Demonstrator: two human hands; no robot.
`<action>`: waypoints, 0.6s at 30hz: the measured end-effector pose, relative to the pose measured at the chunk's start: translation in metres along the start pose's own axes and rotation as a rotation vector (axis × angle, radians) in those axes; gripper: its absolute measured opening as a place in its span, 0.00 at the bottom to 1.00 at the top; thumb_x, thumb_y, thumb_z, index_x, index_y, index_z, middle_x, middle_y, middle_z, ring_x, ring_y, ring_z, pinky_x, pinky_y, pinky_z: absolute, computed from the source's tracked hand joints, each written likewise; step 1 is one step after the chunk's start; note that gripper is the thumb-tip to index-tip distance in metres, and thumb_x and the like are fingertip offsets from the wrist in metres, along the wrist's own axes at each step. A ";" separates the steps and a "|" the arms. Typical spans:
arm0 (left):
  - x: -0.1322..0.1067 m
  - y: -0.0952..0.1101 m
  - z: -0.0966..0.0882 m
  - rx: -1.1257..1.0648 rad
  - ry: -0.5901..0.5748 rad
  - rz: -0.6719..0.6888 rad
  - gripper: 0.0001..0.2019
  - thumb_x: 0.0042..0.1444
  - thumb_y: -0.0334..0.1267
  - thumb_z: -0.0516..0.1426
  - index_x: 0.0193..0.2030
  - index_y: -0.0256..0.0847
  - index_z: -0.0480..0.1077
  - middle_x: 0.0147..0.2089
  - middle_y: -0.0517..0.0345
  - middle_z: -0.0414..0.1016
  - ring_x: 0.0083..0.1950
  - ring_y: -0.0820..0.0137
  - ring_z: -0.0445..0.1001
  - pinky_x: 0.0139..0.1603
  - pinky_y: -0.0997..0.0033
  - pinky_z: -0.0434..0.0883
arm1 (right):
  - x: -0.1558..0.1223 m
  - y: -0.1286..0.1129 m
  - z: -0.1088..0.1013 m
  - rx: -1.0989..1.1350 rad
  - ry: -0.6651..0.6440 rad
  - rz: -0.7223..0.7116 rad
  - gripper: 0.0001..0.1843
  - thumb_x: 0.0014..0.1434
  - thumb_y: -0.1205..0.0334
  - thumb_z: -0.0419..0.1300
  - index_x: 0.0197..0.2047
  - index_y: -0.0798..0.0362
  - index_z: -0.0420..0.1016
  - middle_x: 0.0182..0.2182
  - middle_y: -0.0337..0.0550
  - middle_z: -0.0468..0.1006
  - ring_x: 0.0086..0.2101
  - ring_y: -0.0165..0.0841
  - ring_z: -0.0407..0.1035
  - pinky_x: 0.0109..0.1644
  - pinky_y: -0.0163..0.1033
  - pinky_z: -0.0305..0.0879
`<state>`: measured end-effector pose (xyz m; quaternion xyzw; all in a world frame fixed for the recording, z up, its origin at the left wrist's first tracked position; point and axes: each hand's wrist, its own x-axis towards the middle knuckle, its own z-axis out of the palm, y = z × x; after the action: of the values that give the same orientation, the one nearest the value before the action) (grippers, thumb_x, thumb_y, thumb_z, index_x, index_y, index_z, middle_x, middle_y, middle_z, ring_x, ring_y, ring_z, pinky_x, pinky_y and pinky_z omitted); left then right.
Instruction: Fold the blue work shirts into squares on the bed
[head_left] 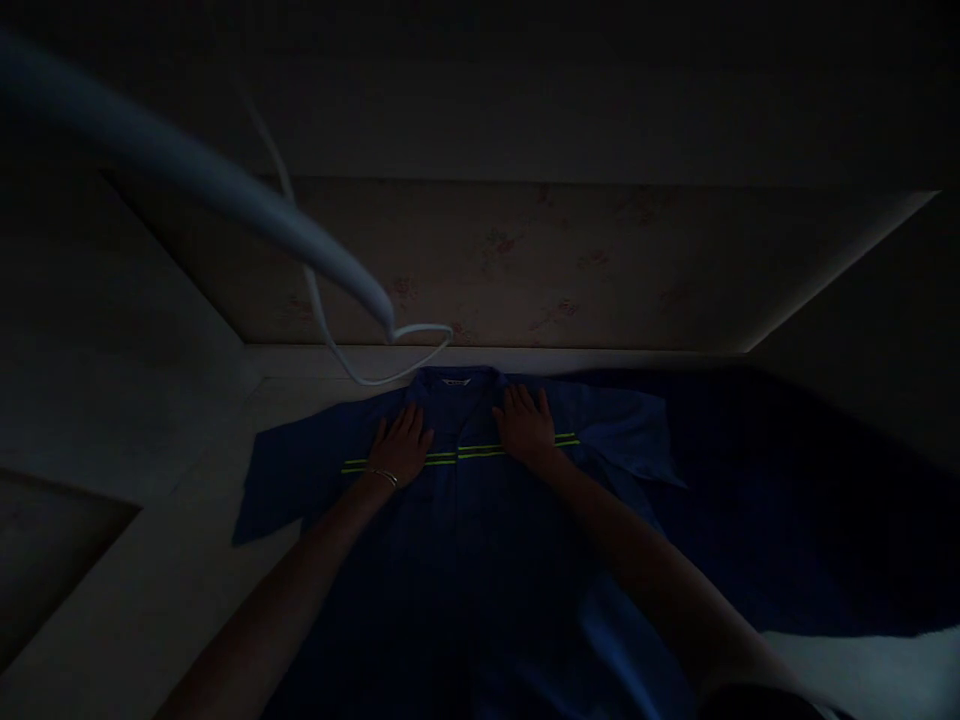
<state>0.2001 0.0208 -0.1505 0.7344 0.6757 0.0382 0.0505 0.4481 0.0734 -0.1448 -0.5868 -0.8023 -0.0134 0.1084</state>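
Note:
A blue work jacket (pixel 457 530) with thin yellow-green stripes across its chest lies spread out, collar at the far end and sleeves out to the sides. My left hand (pixel 402 446), with a bracelet at the wrist, rests flat on the left chest, fingers apart. On the right chest, just below the collar, my right hand (pixel 525 424) lies flat too, fingers stretched forward. Neither hand grips the fabric. The jacket's lower part fades into deep shadow.
Dark blue cloth (pixel 780 500) spreads along the right side. A pale tube (pixel 225 190) with a thin white cord (pixel 319 310) hangs across the upper left, near the camera. Behind the collar stands a flower-patterned panel (pixel 450 250). The light is very dim.

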 end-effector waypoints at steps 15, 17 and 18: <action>-0.147 0.056 0.014 0.013 0.099 0.095 0.29 0.68 0.51 0.39 0.71 0.41 0.55 0.74 0.51 0.50 0.74 0.58 0.51 0.72 0.39 0.48 | -0.126 -0.048 -0.018 0.117 -0.039 -0.392 0.27 0.72 0.52 0.40 0.69 0.52 0.60 0.68 0.45 0.58 0.67 0.41 0.52 0.71 0.57 0.43; -0.163 0.059 0.017 0.012 0.106 0.114 0.29 0.68 0.52 0.40 0.71 0.43 0.57 0.74 0.52 0.52 0.74 0.57 0.52 0.72 0.39 0.48 | -0.149 -0.057 -0.018 0.149 -0.072 -0.412 0.27 0.72 0.51 0.40 0.69 0.50 0.61 0.68 0.43 0.59 0.66 0.41 0.52 0.71 0.56 0.44; -0.169 0.061 0.019 0.010 0.105 0.112 0.29 0.68 0.52 0.41 0.70 0.44 0.58 0.73 0.52 0.53 0.73 0.56 0.53 0.72 0.39 0.48 | -0.158 -0.061 -0.017 0.159 -0.085 -0.413 0.27 0.72 0.51 0.40 0.68 0.50 0.61 0.68 0.43 0.59 0.66 0.41 0.53 0.71 0.55 0.44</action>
<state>0.2488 -0.1534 -0.1600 0.7683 0.6355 0.0763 0.0091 0.4392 -0.0964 -0.1514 -0.3996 -0.9079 0.0528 0.1155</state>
